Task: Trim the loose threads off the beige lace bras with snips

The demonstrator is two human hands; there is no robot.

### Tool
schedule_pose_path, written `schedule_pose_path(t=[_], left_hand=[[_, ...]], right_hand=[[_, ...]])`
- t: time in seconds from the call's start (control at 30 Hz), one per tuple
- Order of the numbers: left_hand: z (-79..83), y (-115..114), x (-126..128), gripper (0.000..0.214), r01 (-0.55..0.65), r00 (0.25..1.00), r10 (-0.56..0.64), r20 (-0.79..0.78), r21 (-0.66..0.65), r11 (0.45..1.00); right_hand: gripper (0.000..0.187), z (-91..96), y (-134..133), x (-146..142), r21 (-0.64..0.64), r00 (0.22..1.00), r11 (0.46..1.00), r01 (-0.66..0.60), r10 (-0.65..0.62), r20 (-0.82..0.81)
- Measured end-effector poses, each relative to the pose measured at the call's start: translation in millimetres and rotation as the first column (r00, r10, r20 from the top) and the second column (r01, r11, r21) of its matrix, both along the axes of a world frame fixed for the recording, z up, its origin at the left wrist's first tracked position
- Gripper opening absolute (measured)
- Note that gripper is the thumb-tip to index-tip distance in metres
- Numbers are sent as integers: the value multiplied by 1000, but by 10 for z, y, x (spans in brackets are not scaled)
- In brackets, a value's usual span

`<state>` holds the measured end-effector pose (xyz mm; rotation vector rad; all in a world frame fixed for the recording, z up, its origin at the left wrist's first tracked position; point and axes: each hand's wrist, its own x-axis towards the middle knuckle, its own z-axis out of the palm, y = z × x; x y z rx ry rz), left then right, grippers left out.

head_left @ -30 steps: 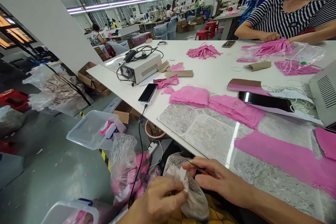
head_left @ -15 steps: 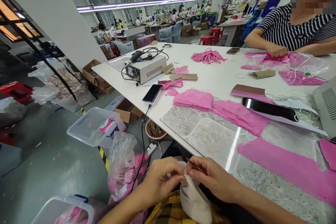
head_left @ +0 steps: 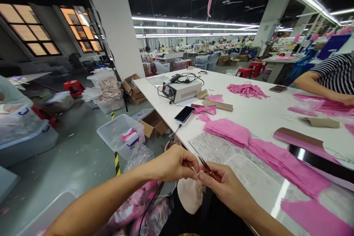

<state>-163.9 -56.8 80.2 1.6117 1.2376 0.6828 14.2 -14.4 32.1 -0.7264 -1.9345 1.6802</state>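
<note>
My left hand pinches the top edge of a small beige fabric piece that hangs down below both hands, in front of the table edge. My right hand grips small red-handled snips, their tips pointing at the fabric's edge between my fingers. Just behind my hands lie stacks of pink lace pieces on the white table.
A white power unit with cables and a phone sit at the table's left edge. A person in a striped shirt handles pink fabric opposite. A clear bin, boxes and plastic bags of pink scraps fill the floor at left.
Both hands have lifted the beige fabric from my lap up to table-edge height. My head has tilted up, showing more of the ceiling and room.
</note>
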Motion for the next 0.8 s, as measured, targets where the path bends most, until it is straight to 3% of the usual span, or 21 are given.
schedule_pose_path(t=[0.07, 0.17, 0.27, 0.37, 0.43, 0.57, 0.7, 0.8], left_hand=[[156, -28, -93, 2, 43, 999, -43, -24, -11, 999], [208, -85, -156, 2, 42, 999, -42, -24, 6, 999], [137, -132, -170, 4, 25, 999, -23, -40, 44, 999], [59, -147, -182, 4, 12, 999, -12, -34, 20, 1000], [16, -140, -193, 0, -8, 999, 11, 40, -59, 998], [-78, -106, -195, 17, -37, 975, 89, 203, -245, 969], [-187, -66, -140, 31, -62, 943, 147, 297, -279, 958], [-251, -97, -42, 32, -189, 918, 255, 305, -229, 955]], right_hand=[[33, 75, -24, -79, 4, 999, 1000, -23, 23, -27], [37, 109, -92, -194, -10, 998, 1000, -10, 9, -69], [38, 46, -163, -296, -77, 993, 996, 42, -50, -107], [39, -40, -214, -362, -252, 986, 965, 75, -109, -124], [41, -67, -235, -375, -384, 983, 921, 70, -128, -129], [45, -75, -262, -342, -553, 981, 832, 49, -143, -129], [43, -125, -271, -301, -621, 969, 779, 83, -208, -131], [43, -174, -271, -293, -619, 936, 765, 177, -325, -134]])
